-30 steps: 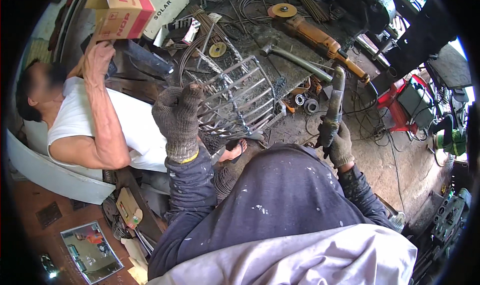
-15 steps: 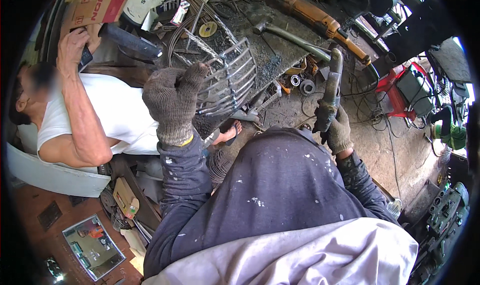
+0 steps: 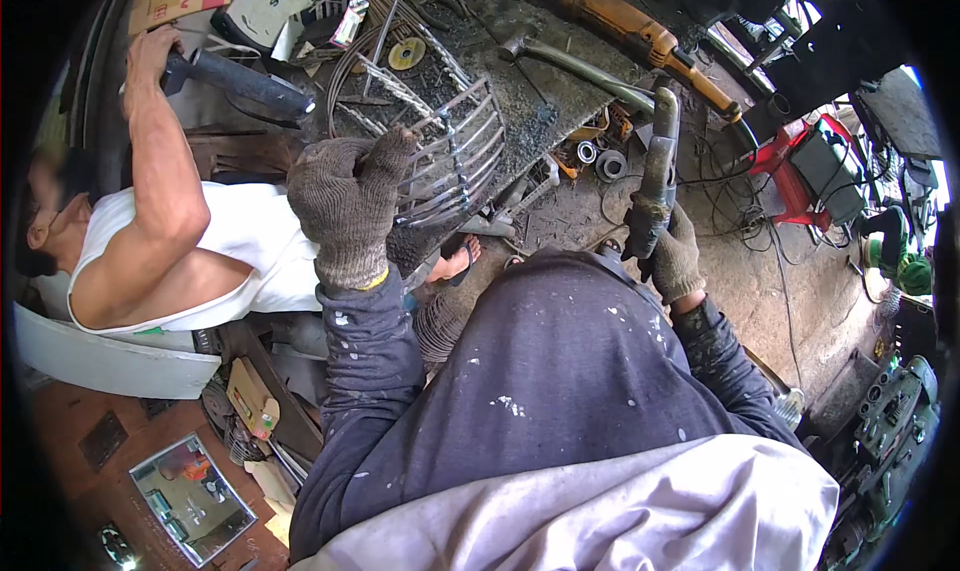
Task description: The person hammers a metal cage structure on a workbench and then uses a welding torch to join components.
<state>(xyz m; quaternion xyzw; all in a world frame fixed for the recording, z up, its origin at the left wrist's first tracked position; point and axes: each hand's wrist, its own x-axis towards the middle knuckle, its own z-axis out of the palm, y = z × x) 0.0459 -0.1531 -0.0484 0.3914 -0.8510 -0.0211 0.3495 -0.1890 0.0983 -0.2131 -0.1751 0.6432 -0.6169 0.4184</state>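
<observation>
In the head view my left hand point(image 3: 345, 206), in a worn grey knit glove, is raised with its fingers curled. What lies inside the curl, if anything, is hidden. Beyond its outstretched digit is a curved rack of grey metal bars point(image 3: 455, 156), partly covered by the glove. To the right, my gloved right hand point(image 3: 678, 261) is closed round the dark grip of a worn grey tool that looks like a welding electrode holder point(image 3: 660, 161). Its blunt end points away from me. A hammer point(image 3: 565, 63) lies on the workbench point(image 3: 540, 126) beyond it.
At left, a person in a white sleeveless top point(image 3: 260, 236) grips a dark cylinder point(image 3: 250, 83). An orange angle grinder point(image 3: 625, 26) lies on the bench. Cables trail over the floor beside a red machine point(image 3: 780, 166). Metal rings point(image 3: 610, 166) lie below the bench edge.
The person at left has lowered the head and shifted the arm and dark cylinder. The bench has slid slightly up and left in view. My hands keep nearly the same pose.
</observation>
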